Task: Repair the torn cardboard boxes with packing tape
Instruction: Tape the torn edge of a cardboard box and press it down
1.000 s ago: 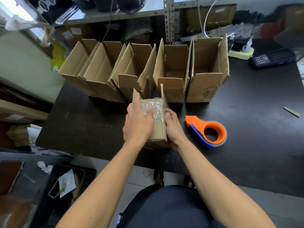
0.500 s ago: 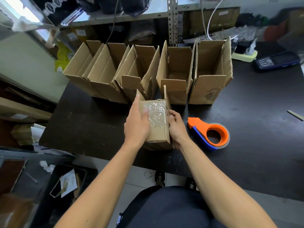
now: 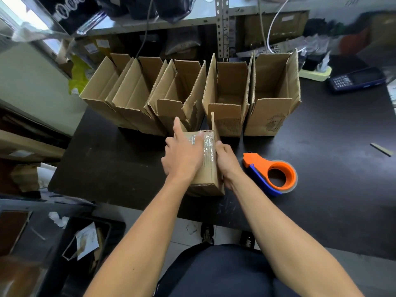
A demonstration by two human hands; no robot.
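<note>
A small cardboard box (image 3: 209, 172) lies on its side near the front edge of the black table (image 3: 107, 159). Clear packing tape (image 3: 207, 146) covers its upper face. My left hand (image 3: 184, 157) presses flat on that face, forefinger stretched out past the far edge and thumb on the tape. My right hand (image 3: 228, 163) grips the box's right side, with its fingers hidden behind the box. An orange and blue tape dispenser (image 3: 272, 172) lies on the table just right of my right hand, with neither hand on it.
Several open cardboard boxes (image 3: 182, 97) stand in a row right behind the small box; one shows a torn flap (image 3: 192, 110). A dark handset (image 3: 355, 79) lies at the far right. Metal shelving (image 3: 222, 26) rises behind the table, and bins of scrap (image 3: 85, 239) stand at the lower left.
My left hand slid left across the taped face, then back right so its thumb lies on the tape again. My right hand stayed at the box's right side. The dispenser has not moved.
</note>
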